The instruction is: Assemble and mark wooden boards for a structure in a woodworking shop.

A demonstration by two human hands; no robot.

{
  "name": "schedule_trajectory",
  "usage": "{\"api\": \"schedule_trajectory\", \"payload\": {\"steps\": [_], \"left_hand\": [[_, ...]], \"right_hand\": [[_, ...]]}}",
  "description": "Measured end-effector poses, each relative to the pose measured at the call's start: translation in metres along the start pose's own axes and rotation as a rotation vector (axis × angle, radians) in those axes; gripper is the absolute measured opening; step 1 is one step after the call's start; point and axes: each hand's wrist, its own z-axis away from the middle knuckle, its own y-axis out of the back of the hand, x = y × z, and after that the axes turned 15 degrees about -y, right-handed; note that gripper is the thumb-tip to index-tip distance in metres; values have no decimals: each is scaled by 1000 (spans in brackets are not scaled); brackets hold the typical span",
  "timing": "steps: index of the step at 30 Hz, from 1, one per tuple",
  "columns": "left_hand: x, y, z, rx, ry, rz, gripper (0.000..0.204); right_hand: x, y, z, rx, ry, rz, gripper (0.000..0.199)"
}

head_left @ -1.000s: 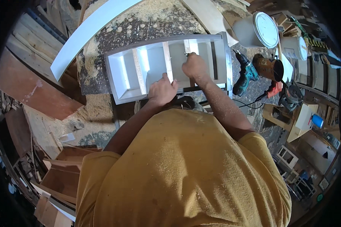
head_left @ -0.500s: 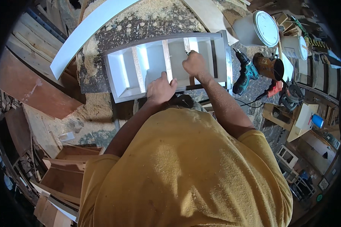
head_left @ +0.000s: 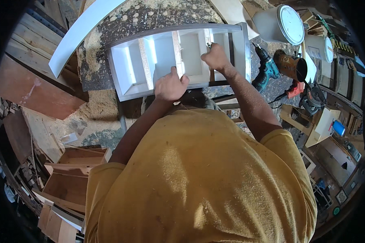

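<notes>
A long white and grey box frame [head_left: 127,95], divided crosswise by several wooden slats, lies on the workbench in front of me. My left hand [head_left: 171,86] rests over its near edge, thumb and index finger apart, beside a middle slat [head_left: 177,48]. My right hand [head_left: 215,57] is closed at a slat further right [head_left: 207,37]. From its fingers pokes a small tool with a metallic tip [head_left: 209,45]. The grip hides most of that tool, and its kind does not show.
A teal cordless drill [head_left: 267,71], a rusty can [head_left: 290,67], a red corded power tool [head_left: 295,89] and lidded white buckets [head_left: 282,25] stand right of the frame. A curved white panel [head_left: 79,34] lies at far left. Wooden drawer-like boxes [head_left: 69,184] are low on the left.
The whole view has shifted slightly, so the frame and bench appear a little higher. Both hands keep about the same places on the frame.
</notes>
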Motion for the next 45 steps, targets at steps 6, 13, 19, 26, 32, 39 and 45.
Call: {"api": "schedule_trajectory", "payload": {"steps": [6,13,19,26,32,39,45], "left_hand": [[2,0,2,28,-34,-19,45],[5,3,2,3,-68,-76,44],[3,3,4,24,-29,-20,48],[-4,10,6,-15,-83,111,56],[-30,21,43,146,-272,159,47],[-37,46,63,203,-296,159,40],[-89,50,74,623,-369,-48,37]], "right_hand": [[7,0,1,30,-48,18,32],[5,0,9,84,-110,78,34],[-7,0,51,167,-118,11,41],[-3,0,58,207,-94,49,33],[-3,-3,56,252,-98,44,37],[-7,-7,64,305,-98,44,30],[-10,-8,73,404,-43,-15,29]]}}
